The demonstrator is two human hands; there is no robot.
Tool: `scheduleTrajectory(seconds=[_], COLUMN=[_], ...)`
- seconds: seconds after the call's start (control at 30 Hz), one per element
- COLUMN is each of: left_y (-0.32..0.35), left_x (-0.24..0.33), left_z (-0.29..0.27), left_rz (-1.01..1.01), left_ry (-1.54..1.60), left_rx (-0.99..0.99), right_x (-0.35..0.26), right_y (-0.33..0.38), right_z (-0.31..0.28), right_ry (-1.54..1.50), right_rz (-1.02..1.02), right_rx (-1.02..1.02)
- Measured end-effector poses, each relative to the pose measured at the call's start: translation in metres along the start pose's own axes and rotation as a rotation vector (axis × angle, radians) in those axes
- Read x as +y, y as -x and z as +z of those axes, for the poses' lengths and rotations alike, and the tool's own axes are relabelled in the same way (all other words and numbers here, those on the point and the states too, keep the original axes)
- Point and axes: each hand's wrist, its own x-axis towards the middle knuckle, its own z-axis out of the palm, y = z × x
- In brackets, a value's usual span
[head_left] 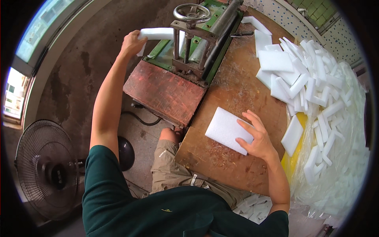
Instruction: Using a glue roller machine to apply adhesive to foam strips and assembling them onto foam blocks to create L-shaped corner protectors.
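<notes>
My left hand (132, 42) is closed on the end of a long white foam strip (158, 33), which reaches into the green machine (160, 50) at its left side. On the brown wooden table, a flat rectangular white foam piece (223, 128) lies at an angle. My right hand (258, 138) is over its right end, with the fingers apart and the thumb and forefinger touching or just above its upper face. Parts of the strip are hidden behind the machine's posts.
The machine carries a metal handwheel (192, 13) and a worn red block (166, 89). A dark-handled tool (241, 34) lies on the table (225, 89). Loose foam pieces (276, 61) heap at the right beside a clear plastic bag (339, 170). A fan (47, 170) stands at left.
</notes>
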Motion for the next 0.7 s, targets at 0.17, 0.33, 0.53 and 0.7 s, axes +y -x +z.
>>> scheduleTrajectory(seconds=[0.17, 0.33, 0.53, 0.7], left_y=[-0.022, -0.029, -0.009, 0.020], left_x=[0.033, 0.032, 0.070, 0.102], left_z=[0.034, 0.057, 0.080, 0.062], left_rz=[0.051, 0.175, 0.353, 0.363], left_ry=[-0.009, -0.042, 0.227, 0.524], left_rx=[-0.135, -0.215, -0.264, -0.284], right_x=[0.021, 0.037, 0.067, 0.076], right_y=[-0.049, -0.125, -0.222, -0.221], right_z=[-0.004, 0.008, 0.038, 0.038], right_ry=[-0.108, -0.279, -0.095, 0.091], right_rz=[0.139, 0.355, 0.477, 0.529], right_rx=[0.109, 0.161, 0.213, 0.323])
